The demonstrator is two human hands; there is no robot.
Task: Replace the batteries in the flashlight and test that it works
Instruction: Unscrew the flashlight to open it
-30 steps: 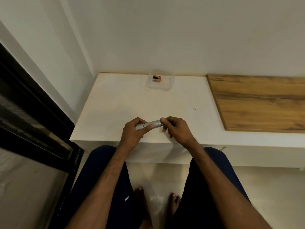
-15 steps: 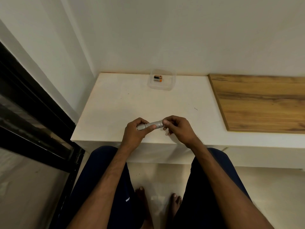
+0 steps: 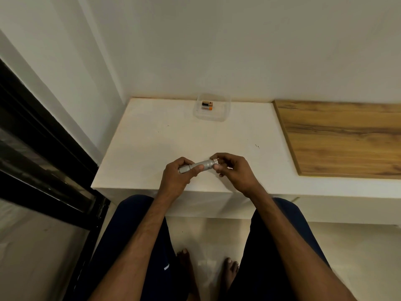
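Right hand shifted, fingers pinching flashlight end

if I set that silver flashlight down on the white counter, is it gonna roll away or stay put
The flashlight is a smooth metal-looking cylinder with no flat side showing, so it would probably roll on the bare white counter. It looks rigid and probably not fragile. The left hand wraps its body and the right hand pinches one end, so it looks light and easy to hold.

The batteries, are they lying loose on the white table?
No, the batteries sit inside a clear plastic box by the wall.
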